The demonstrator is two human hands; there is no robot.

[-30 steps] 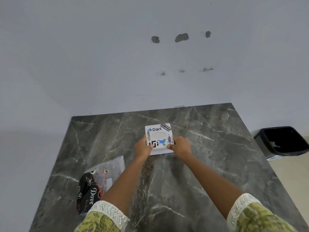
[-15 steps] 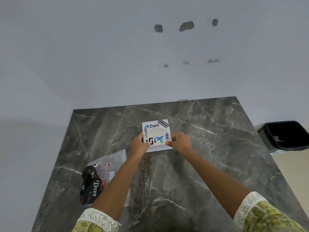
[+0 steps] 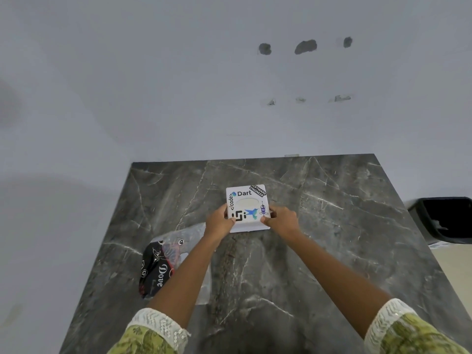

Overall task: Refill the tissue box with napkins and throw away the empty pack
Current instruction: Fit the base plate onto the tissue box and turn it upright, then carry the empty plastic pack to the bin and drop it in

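Left hand and right hand are gripping the tissue box by its 2 near corners on the marble table; the napkin pack is lying near-left.

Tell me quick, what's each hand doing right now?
Left hand: closed on the tissue box, left side.
Right hand: closed on the same box, right side.

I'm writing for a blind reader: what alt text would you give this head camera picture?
Two bare hands, left hand and right hand, grip the near corners of a white stickered tissue box on a dark marble table. A plastic Dove napkin pack lies near the left forearm, and a black bin stands on the floor at right.
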